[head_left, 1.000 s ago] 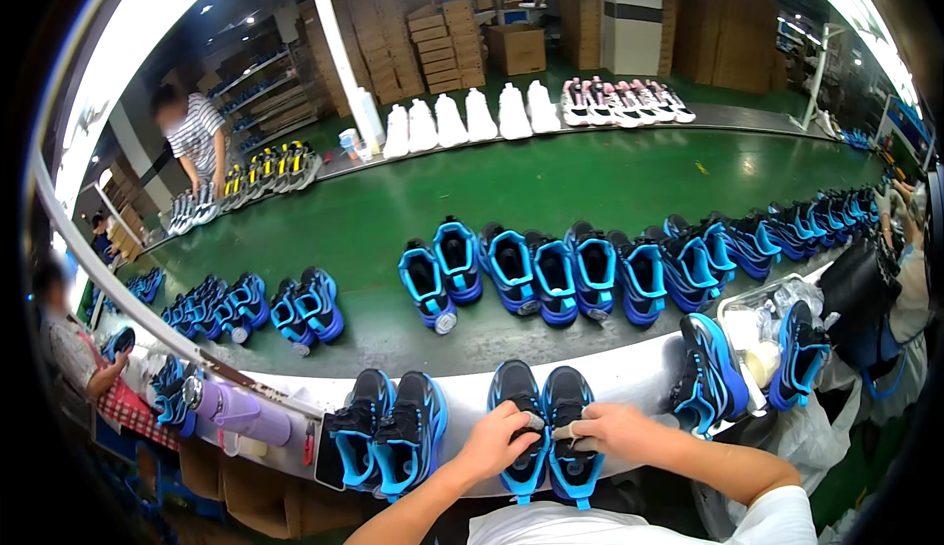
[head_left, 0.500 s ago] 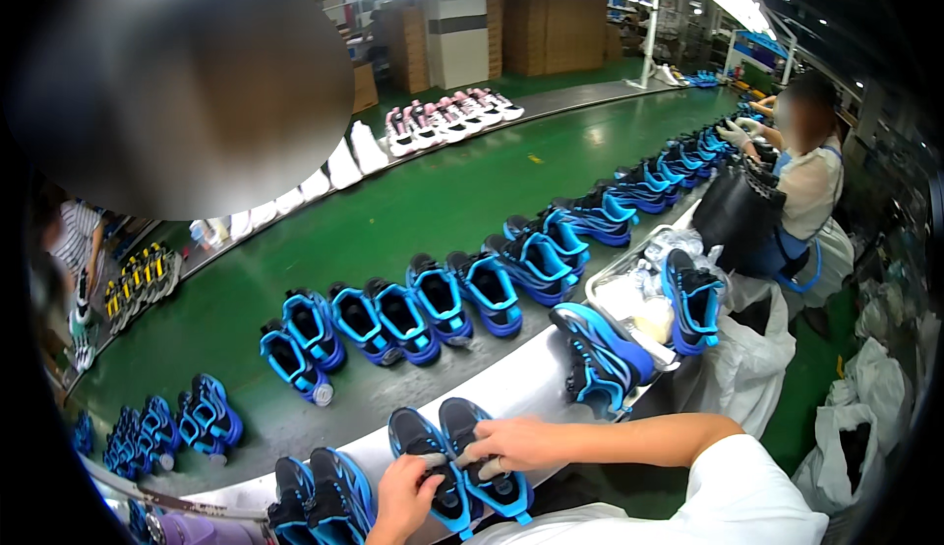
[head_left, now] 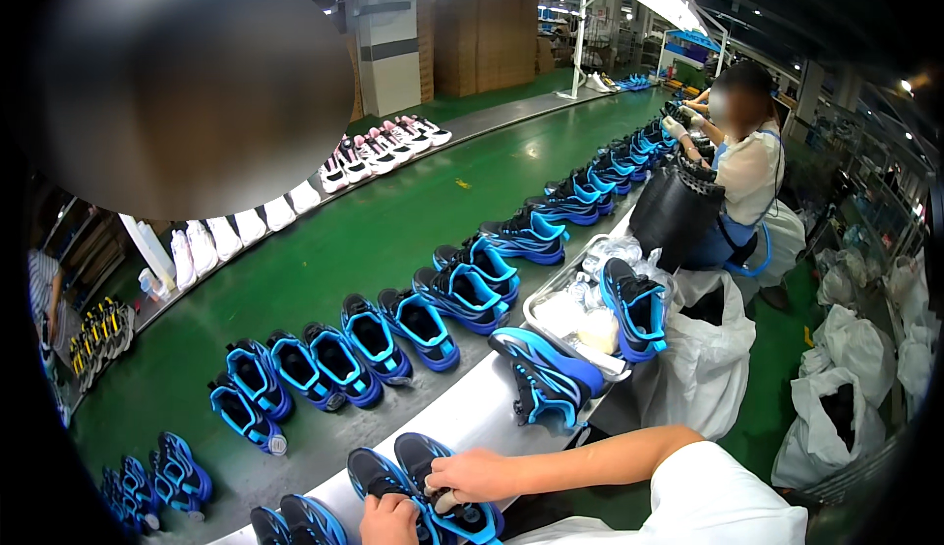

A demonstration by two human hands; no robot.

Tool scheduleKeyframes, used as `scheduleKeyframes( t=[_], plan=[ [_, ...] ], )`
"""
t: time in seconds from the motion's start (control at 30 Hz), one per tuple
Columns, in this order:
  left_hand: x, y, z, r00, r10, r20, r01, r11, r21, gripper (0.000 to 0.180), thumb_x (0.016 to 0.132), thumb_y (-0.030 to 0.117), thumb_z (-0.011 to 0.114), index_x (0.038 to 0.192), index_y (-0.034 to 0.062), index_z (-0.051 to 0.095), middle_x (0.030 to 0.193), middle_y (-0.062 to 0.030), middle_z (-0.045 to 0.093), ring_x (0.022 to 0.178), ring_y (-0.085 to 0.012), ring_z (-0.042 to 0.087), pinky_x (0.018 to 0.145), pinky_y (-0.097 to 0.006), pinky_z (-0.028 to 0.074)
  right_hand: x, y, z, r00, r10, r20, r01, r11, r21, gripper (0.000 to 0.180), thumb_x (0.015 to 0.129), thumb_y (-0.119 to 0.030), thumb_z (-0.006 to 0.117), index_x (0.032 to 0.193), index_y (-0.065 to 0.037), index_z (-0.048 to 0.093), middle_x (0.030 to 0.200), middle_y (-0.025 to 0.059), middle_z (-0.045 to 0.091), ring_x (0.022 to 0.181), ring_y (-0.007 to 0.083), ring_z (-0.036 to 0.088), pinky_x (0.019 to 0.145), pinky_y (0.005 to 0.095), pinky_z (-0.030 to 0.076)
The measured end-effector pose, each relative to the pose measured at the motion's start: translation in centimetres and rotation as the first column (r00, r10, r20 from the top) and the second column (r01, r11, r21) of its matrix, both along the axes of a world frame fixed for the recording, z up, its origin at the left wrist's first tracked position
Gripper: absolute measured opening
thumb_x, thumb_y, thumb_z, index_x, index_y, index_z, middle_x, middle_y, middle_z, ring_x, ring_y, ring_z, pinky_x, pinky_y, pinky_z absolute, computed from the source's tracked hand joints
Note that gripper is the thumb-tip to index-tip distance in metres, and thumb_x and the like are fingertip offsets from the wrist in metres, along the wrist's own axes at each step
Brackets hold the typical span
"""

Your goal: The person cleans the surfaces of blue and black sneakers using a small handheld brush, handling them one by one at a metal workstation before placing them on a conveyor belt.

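Note:
A pair of black and blue sneakers stands side by side at the lower middle, toes pointing away from me. My right hand comes across from the right, its fingers bent down onto the laces and tongue of the right sneaker. Pale covers show on its fingertips. On the left sneaker, my left hand is closed at the lacing, close to my right fingers. Its fingertips are mostly hidden. Another pair of black and blue sneakers stands just to the left on the white ledge.
Beyond the ledge, a green conveyor carries a row of blue sneakers. A lone tilted sneaker and a tray of crumpled plastic lie to my right. White sacks stand beside it. A co-worker sits farther along.
The view has swung right, so everything sits farther left and lower. Both hands remain on the same pair of sneakers, with my left hand nearer to my right.

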State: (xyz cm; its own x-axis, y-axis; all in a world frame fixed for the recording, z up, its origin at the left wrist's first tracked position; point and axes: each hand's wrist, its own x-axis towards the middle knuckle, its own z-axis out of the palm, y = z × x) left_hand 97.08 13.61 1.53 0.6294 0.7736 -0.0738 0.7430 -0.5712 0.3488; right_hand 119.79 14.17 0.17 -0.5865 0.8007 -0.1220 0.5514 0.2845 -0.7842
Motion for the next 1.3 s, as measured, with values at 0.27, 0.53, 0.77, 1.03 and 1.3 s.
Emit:
scheduleKeyframes(
  t=[0.27,0.53,0.77,1.03,1.3],
  plan=[
    [-1.9,0.3,-2.6,0.832,0.274,0.481,-0.126,0.940,-0.318,0.032,0.073,0.001,0.070,0.105,0.0049,0.068,0.082,-0.0035,0.058,0.064,-0.0122,0.052,0.059,-0.025,0.043,0.0,0.0,-1.7,0.998,0.056,-0.038,-0.056,0.998,0.016,0.030,0.081,-0.025,0.068,0.109,-0.014,0.067,0.092,0.0137,0.054,0.090,0.0335,0.058,0.077,0.0407,0.047],
    [1.7,-2.1,-0.1,0.785,0.279,0.554,-0.399,0.911,0.106,0.017,0.076,0.001,0.066,0.093,-0.0007,0.063,0.090,-0.0138,0.060,0.076,-0.0260,0.059,0.066,-0.033,0.046,0.7,0.1,-0.9,0.997,-0.035,0.075,0.027,0.994,0.101,0.025,0.083,-0.030,0.068,0.105,-0.018,0.067,0.088,0.0095,0.056,0.080,0.0322,0.061,0.070,0.0417,0.050],
    [4.3,-6.9,-1.9,0.326,0.945,0.033,0.107,-0.002,-0.994,0.022,0.100,0.010,0.049,0.116,-0.0034,0.057,0.112,-0.0118,0.061,0.092,-0.0218,0.064,0.078,-0.029,0.053,0.8,0.7,-1.6,0.997,0.041,-0.063,-0.037,0.997,0.070,0.026,0.083,-0.025,0.067,0.106,-0.013,0.064,0.089,0.0095,0.053,0.078,0.0328,0.060,0.067,0.0432,0.049],
    [6.0,-7.1,-4.1,0.075,0.996,0.055,0.361,0.025,-0.932,0.021,0.101,0.012,0.048,0.113,-0.0039,0.054,0.116,-0.0127,0.059,0.114,-0.0307,0.060,0.079,-0.033,0.056,1.6,1.0,-2.9,0.975,0.073,-0.208,-0.051,0.993,0.107,0.025,0.080,-0.019,0.072,0.100,-0.008,0.063,0.088,0.0111,0.050,0.075,0.0311,0.056,0.065,0.0369,0.047],
    [6.2,-7.4,-4.3,0.064,0.996,0.070,0.365,0.041,-0.930,0.022,0.100,0.012,0.050,0.114,-0.0044,0.054,0.117,-0.0129,0.060,0.116,-0.0321,0.059,0.077,-0.031,0.057,1.7,1.3,-1.1,0.985,0.087,-0.147,-0.091,0.996,-0.021,0.028,0.081,-0.017,0.069,0.109,-0.014,0.066,0.096,0.0112,0.050,0.087,0.0305,0.057,0.074,0.0382,0.048]
  ],
)
